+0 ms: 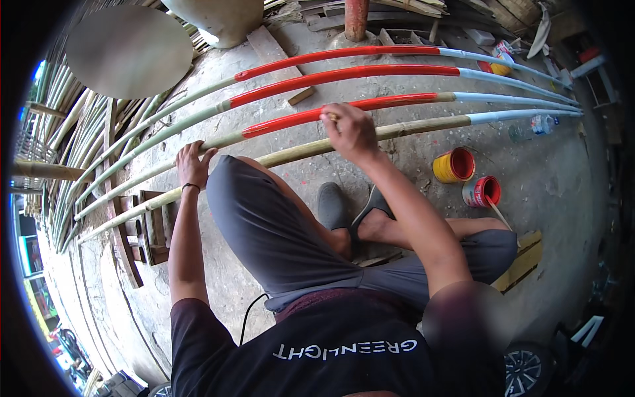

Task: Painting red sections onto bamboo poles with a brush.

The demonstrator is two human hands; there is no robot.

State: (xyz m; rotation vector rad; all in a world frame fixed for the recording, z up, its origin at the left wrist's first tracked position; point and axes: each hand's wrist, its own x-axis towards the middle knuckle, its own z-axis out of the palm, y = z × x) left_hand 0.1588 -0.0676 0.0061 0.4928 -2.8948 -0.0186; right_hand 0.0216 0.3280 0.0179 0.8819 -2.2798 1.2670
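Several long bamboo poles lie side by side across the view, part bare, part red, with light blue right ends. My left hand (192, 164) curls over the bare left stretch of the third bamboo pole (223, 140) from the back, holding it. Over the red part of that same pole, my right hand (352, 132) is closed on a paintbrush; just the tan end of its handle shows, and the bristles are hidden. Wet-looking red paint shines on the pole beside this hand. Closest to me, the fourth bamboo pole (297, 153) has no red on it.
Two paint cans, one yellow (454, 165) and one red-and-white (481, 192) with a stick in it, stand on the floor at right. A wooden rack (114, 192) supports the poles at left. A plastic bottle (542, 124) lies beneath the blue ends. Bamboo is piled at upper left.
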